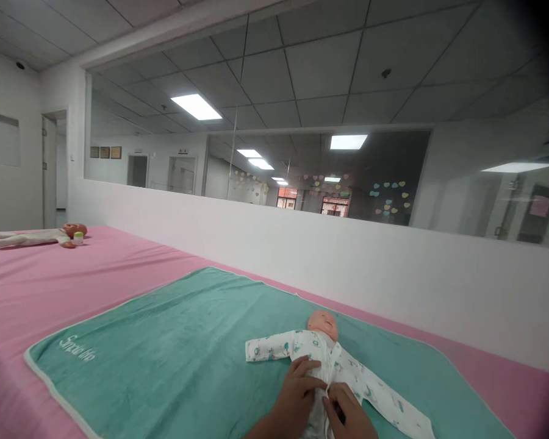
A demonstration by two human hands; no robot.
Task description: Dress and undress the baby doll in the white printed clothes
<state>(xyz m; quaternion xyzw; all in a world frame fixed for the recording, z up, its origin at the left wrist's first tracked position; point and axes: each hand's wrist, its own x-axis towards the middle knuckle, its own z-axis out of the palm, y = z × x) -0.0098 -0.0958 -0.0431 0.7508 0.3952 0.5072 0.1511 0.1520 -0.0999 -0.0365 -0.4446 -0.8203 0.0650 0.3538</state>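
A baby doll (322, 325) lies on its back on a teal blanket (174, 341), dressed in a white baby shirt (368, 384) with a small green print. Both sleeves are spread out to the sides. My left hand (297, 390) rests over the shirt's front, its fingers bent and gripping fabric near the middle. Close beside it, my right hand (350, 411) pinches the shirt's front edge, where a thin white strip shows between the hands. The fingertips partly hide what they hold, and the doll's lower body is covered by my hands and the frame edge.
The blanket lies on a pink-covered table (132, 256) along a low white wall (302, 256) with a large window above. At the far left lies a second doll (36, 238), with a small green-capped bottle (78, 238) by its head.
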